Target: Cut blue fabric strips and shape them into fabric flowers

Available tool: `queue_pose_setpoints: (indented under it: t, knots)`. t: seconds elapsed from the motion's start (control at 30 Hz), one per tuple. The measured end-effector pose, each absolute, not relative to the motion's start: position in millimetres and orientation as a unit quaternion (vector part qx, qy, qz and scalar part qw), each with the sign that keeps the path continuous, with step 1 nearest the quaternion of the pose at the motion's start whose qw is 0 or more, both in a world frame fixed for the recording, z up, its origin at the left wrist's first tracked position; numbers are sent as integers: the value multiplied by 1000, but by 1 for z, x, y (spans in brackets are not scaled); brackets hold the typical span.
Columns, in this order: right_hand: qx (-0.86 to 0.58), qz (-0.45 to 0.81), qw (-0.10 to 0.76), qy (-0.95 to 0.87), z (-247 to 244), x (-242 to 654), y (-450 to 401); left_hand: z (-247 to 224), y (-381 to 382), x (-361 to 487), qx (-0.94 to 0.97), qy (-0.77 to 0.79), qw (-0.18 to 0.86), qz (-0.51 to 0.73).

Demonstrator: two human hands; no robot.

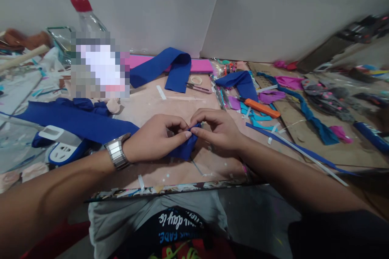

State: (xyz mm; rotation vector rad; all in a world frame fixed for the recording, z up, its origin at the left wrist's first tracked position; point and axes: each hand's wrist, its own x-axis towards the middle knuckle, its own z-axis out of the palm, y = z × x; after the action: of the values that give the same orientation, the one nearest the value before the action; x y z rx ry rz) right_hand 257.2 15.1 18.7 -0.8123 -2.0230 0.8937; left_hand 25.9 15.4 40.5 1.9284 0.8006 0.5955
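Observation:
Both hands meet over the front middle of the table, pinching the end of a blue fabric strip (189, 147). My left hand (156, 137), with a metal watch (116, 153) on its wrist, has thumb and fingers closed on the cloth. My right hand (219, 131) grips the same folded end from the other side, its thumb tip close to the left thumb. The strip passes beneath my left hand, and a wide blue length lies to the left. Exactly how the cloth is folded between the fingertips is hidden.
A blue-and-white power strip (65, 149) lies at left, below a red-capped bottle (91, 22). Another blue strip (170, 62) rests on a pink block (202, 66) at the back. An orange utility knife (261, 108) and fabric scraps lie right, beside cardboard (291, 125).

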Motion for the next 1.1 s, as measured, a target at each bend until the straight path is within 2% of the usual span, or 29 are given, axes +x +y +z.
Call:
queue_pose_setpoints:
  t: [0.1,0.2,0.43,0.53,0.67,0.87,0.97,1.1]
  knots:
    - [-331,353,389,-784,18,257,14,40,17,25,779,320,486,234]
    - [-341,350,393,-779,18,255,14,39,19,25,732,321,552,236]
    - [-395,317,429,-748,13,255,19,30,25,26,576,364,645,344]
    - [-378,266,431,-775,14,254,15,27,26,27,566,371,617,401]
    - [-292,207,392,-847,20,245,5,28,24,34,581,380,551,463]
    - [-149,30,318,-936,27,235,-3,31,19,46,608,393,530,441]
    - [-150,0,318,-936,24,237,-1,29,19,48,603,401,539,432]
    - [-221,15,324,-920,19,241,3,24,21,47,572,392,563,450]
